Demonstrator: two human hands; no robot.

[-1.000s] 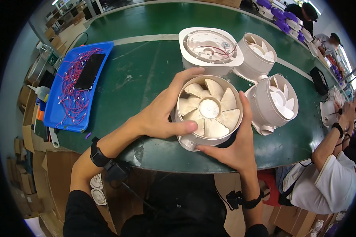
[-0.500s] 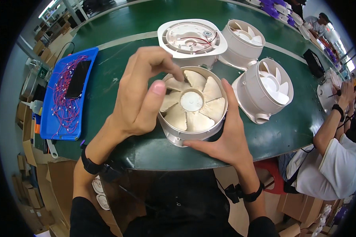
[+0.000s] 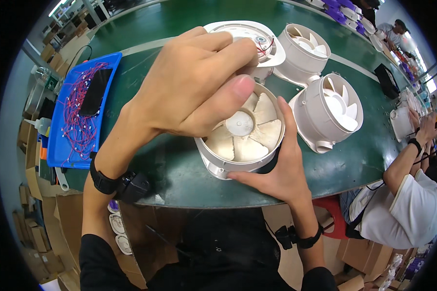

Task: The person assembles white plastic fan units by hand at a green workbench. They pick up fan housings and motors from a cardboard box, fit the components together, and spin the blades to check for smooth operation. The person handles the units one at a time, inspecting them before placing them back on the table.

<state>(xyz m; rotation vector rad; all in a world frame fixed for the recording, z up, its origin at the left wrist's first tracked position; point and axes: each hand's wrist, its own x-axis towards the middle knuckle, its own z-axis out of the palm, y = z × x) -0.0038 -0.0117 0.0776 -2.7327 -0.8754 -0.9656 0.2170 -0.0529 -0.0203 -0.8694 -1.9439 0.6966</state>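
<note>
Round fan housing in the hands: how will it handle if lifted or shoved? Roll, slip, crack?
The fan housing looks like thin moulded plastic, so probably light and stiff. Its smooth round wall may slip, which fits the right hand cupping it from the side. On its flat end it likely slides rather than rolls; on its side it could roll. The thin blades under the left hand look breakable.

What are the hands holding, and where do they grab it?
A round white fan housing. The right hand cups its lower right side wall; the left hand is above its open top, thumb over the blades.
</note>
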